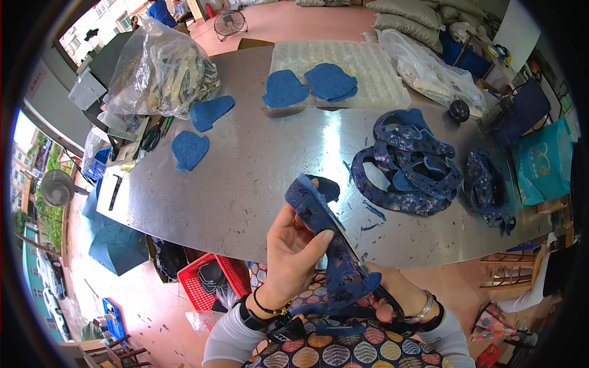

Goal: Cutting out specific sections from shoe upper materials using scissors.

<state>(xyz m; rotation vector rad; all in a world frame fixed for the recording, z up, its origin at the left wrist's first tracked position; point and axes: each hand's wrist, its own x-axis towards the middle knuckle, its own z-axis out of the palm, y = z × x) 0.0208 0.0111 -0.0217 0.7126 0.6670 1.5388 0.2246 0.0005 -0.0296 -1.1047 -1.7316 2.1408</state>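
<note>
My left hand (293, 254) pinches a dark blue floral fabric shoe upper (345, 273) between thumb and fingers, above the near edge of the metal table. The piece stands tilted, its curled top end uppermost. My right hand (386, 311) is low beside it, closed round the black handle of what looks like scissors (388, 299). Their thin blade runs up along the right edge of the upper. The fabric hides part of the right fingers. To the right lie a pile of similar floral uppers (408, 162) and a separate bunch of them (488, 187).
Blue felt-like cut pieces (285, 89) lie at the table's (257, 159) far side and left. A clear bag of scraps (162, 73) stands far left, a teal bag (543, 162) at right. Blue trimmings (373, 211) lie near the pile. A red crate (208, 282) sits below the table edge.
</note>
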